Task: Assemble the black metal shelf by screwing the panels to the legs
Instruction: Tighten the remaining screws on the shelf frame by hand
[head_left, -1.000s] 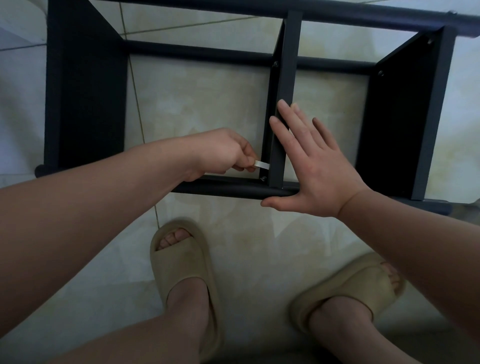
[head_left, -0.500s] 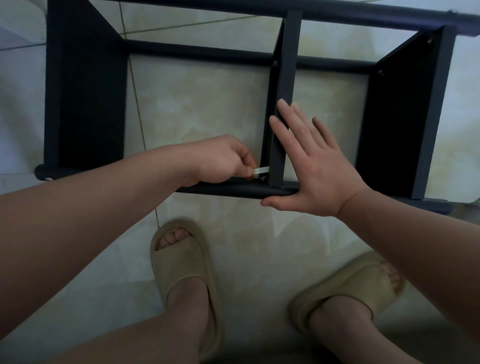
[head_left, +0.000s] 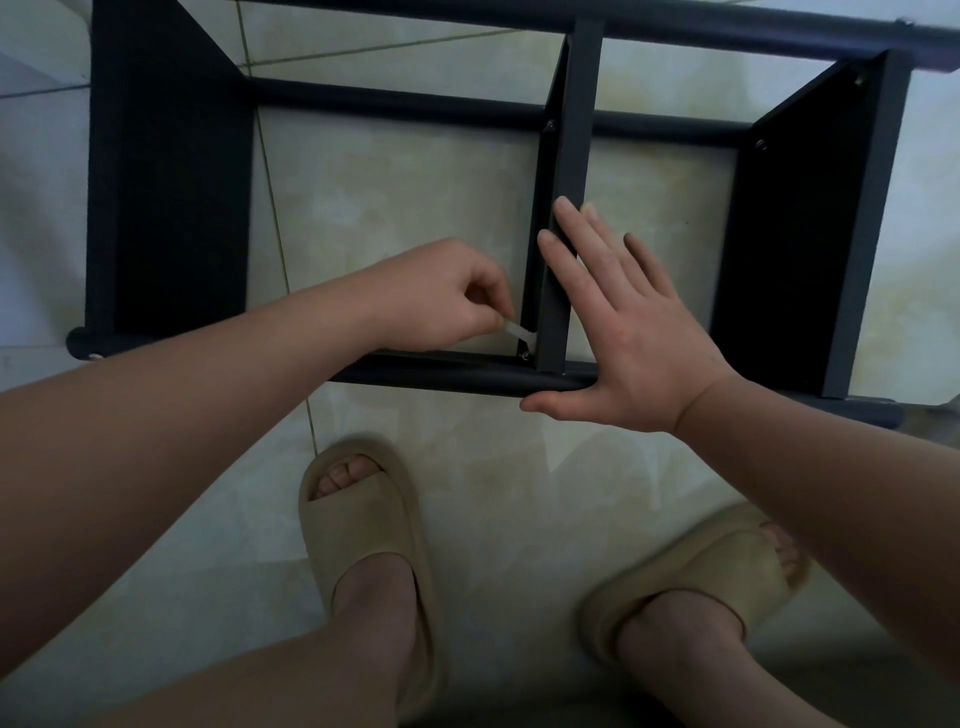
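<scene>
Left hand (head_left: 441, 296) (pinching tool (head_left: 518, 332)), right (head_left: 623, 338) touching panel (head_left: 579, 130)

Left beige slipper (head_left: 363, 519) and right beige slipper (head_left: 691, 566) stood apart, toes showing, on pale glossy floor tiles (head_left: 498, 467).

Pale tool (head_left: 520, 333) end hidden inside left hand (head_left: 441, 297)

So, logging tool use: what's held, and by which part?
The left hand pinches the small white tool by its outer end; the right hand holds nothing, pressing flat against the middle panel.
</scene>
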